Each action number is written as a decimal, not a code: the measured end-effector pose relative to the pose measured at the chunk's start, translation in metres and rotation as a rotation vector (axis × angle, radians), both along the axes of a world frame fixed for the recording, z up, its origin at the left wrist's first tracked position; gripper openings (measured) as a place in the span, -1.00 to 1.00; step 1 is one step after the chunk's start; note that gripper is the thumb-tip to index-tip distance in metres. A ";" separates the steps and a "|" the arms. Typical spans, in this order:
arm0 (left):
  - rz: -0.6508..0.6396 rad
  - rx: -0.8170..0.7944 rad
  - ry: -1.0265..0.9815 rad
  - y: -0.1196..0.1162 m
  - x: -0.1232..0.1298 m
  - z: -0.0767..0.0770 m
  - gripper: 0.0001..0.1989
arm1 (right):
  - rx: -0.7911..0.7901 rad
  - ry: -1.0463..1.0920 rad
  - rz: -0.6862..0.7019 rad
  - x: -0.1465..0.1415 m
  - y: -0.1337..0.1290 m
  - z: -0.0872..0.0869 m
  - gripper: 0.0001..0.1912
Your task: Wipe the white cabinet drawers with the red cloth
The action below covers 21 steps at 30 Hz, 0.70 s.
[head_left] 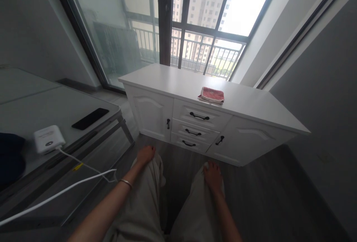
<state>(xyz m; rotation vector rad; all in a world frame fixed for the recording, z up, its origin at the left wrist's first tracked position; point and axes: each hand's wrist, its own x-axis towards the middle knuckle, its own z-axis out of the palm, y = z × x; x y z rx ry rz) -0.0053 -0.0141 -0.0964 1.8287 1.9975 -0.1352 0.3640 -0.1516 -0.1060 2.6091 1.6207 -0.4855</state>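
My left hand rests on my left knee, with a bracelet on its wrist. It holds nothing, and its fingers lie over the trouser leg. On the other knee lies my right hand, palm down, fingers spread a little and nothing in them. Beyond both knees stands a white cabinet with two doors and three middle drawers with dark handles. A folded red cloth lies on the cabinet top near its front edge, apart from both hands.
To the left, a table bears a black phone, a white power device and a dark blue item. A white cable runs past my left arm. Glass doors stand behind the cabinet.
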 end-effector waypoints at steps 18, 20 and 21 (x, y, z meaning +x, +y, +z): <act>0.125 -0.038 -0.017 0.037 -0.001 -0.011 -0.41 | -0.105 0.120 -0.115 0.080 -0.011 0.023 -0.63; 0.128 -0.029 -0.037 0.036 -0.001 -0.009 -0.41 | -0.107 0.112 -0.109 0.085 -0.012 0.026 -0.62; 0.129 -0.023 -0.047 0.034 -0.001 -0.007 -0.41 | -0.098 0.112 -0.097 0.088 -0.012 0.026 -0.62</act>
